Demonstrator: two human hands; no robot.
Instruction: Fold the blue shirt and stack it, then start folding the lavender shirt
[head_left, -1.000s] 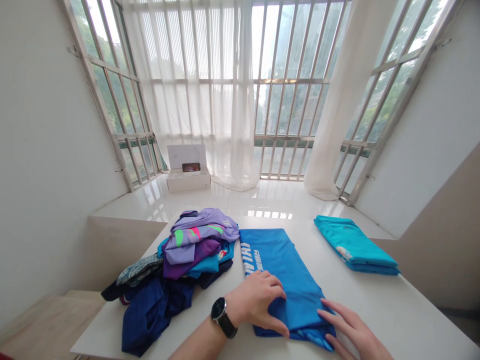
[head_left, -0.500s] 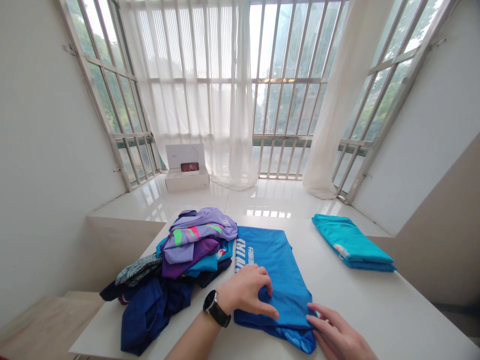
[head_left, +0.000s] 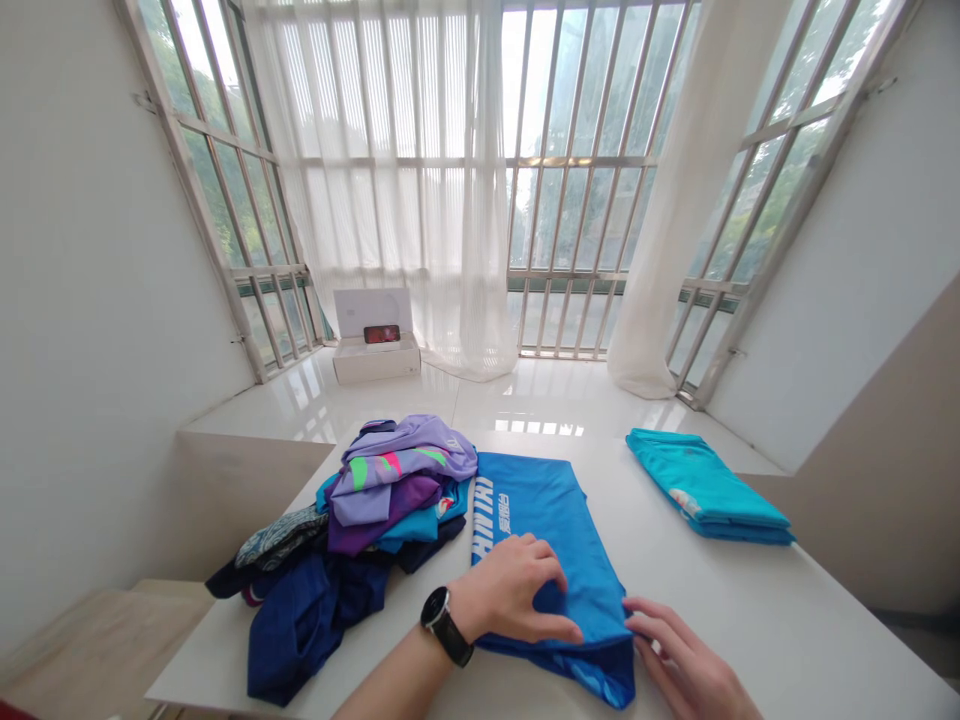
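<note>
A blue shirt [head_left: 544, 520] with white lettering lies folded lengthwise on the white table [head_left: 750, 610]. My left hand [head_left: 514, 595], with a black watch on the wrist, lies on the shirt's near part, its fingers curled and pinching the cloth. My right hand [head_left: 686, 670] grips the shirt's near right corner, with its fingers at the edge of the cloth. The near end of the shirt is bunched and slightly raised.
A heap of unfolded clothes [head_left: 360, 520], purple, teal and navy, lies to the left of the shirt. A stack of folded teal clothes [head_left: 709, 490] rests at the table's right. Beyond are a white box holding a phone [head_left: 375, 345], curtains and barred windows.
Both hands have drawn the shirt's near end a little to the left and gathered it. The left hand went from lying flat to pinching the cloth.
</note>
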